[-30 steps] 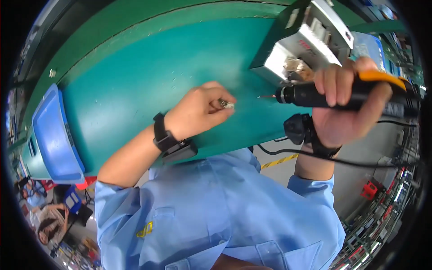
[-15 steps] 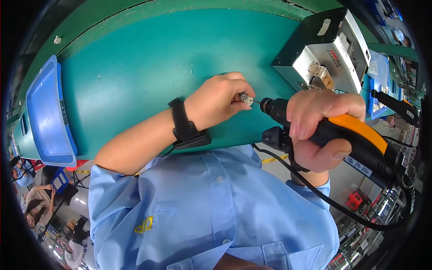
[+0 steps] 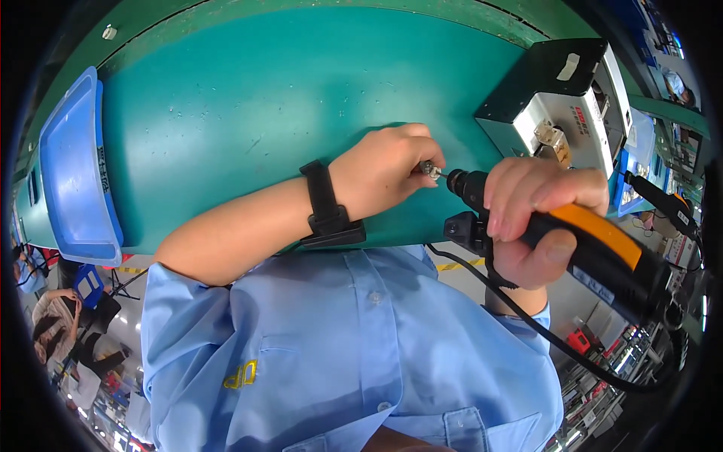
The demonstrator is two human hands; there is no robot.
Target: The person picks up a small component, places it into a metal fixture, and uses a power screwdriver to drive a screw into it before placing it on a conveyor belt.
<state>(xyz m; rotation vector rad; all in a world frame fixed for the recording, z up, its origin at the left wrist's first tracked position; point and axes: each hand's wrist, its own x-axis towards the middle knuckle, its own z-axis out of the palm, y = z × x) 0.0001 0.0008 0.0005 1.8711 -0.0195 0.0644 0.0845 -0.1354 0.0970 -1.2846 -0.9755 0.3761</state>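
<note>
Over the green mat, my left hand (image 3: 380,167) pinches a small shiny metal part (image 3: 431,170) between thumb and fingers. My fingers cover some of it, so its exact kind cannot be made out. My right hand (image 3: 544,207) is wrapped round a black and orange electric screwdriver (image 3: 602,233), held at a slant with its nose toward the left hand. The thin bit points at the metal part, very close to it; whether they touch cannot be told. A black cable runs from the tool's rear.
A blue tray (image 3: 79,173) stands at the left on the green mat (image 3: 226,98). At the right sits a black and silver box-shaped machine (image 3: 557,105) with small metal pieces at its front. Beyond it are another screwdriver (image 3: 659,197) and a blue bin (image 3: 631,192).
The view has turned slightly. The screwdriver's nose and the metal part are a little closer together. Both hands keep their hold.
</note>
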